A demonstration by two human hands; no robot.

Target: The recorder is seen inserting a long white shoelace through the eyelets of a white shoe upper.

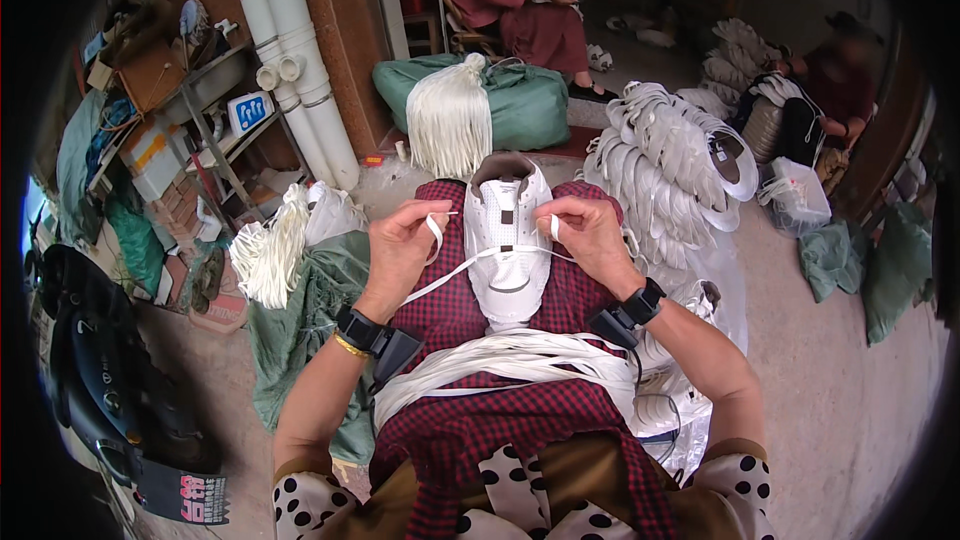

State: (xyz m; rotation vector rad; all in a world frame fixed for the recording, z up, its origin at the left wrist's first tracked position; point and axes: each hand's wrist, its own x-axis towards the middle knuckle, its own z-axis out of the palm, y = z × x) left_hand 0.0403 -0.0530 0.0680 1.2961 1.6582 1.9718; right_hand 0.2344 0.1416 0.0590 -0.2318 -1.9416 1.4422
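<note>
A white sneaker upper (490, 225) rests on my lap over a red-and-black checked cloth, its heel opening away from me and its toe towards me. One white shoelace (445, 283) crosses its front and is threaded through the lower eyelets. My left hand (402, 245) pinches one end of this lace just left of the upper. On the other side, my right hand (588, 230) pinches the other end close to the eyelet edge. A thick bundle of white laces (510, 360) lies across my lap, nearer to me than the toe.
Stacked white uppers (660, 165) rise at my right. Beyond my knees, more laces (450, 120) drape over a green sack (540, 105). Another lace bunch (275, 250) lies on a green sack at left, near a scooter (110, 380). Two people sit farther back.
</note>
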